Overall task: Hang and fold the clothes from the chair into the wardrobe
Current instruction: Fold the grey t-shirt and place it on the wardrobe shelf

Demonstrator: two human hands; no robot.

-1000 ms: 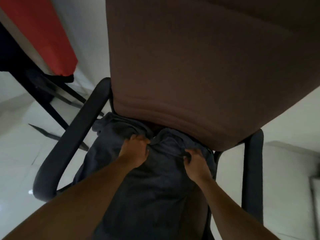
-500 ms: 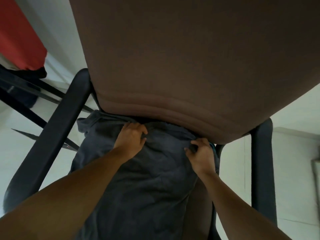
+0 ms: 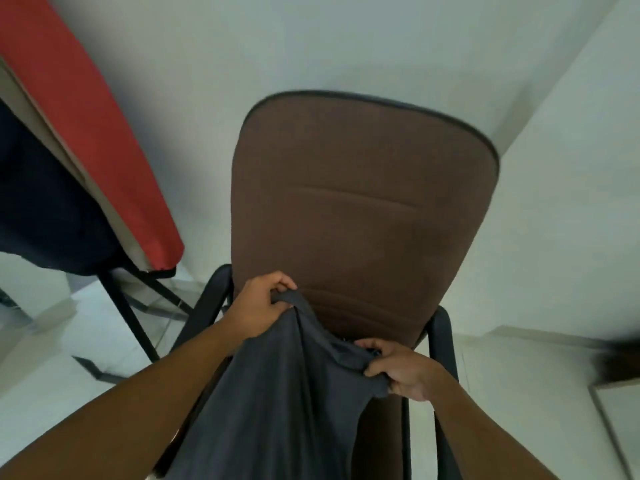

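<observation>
A dark grey garment (image 3: 277,393) hangs from both my hands in front of a brown padded chair (image 3: 363,220) with black armrests. My left hand (image 3: 259,306) pinches the garment's top edge at the left, raised against the lower part of the chair's backrest. My right hand (image 3: 398,368) grips the other side of the top edge, lower and to the right, near the right armrest (image 3: 441,341). The cloth drapes down toward me and hides the seat. No wardrobe is in view.
At the left stands a black metal-legged frame (image 3: 128,317) carrying a red pad (image 3: 86,116) and dark fabric. White walls meet in a corner behind the chair. The floor is pale tile. A dark blurred shape (image 3: 620,365) sits at the right edge.
Both hands have lifted the grey garment up off the seat, and my view has tilted up so the whole backrest now shows.
</observation>
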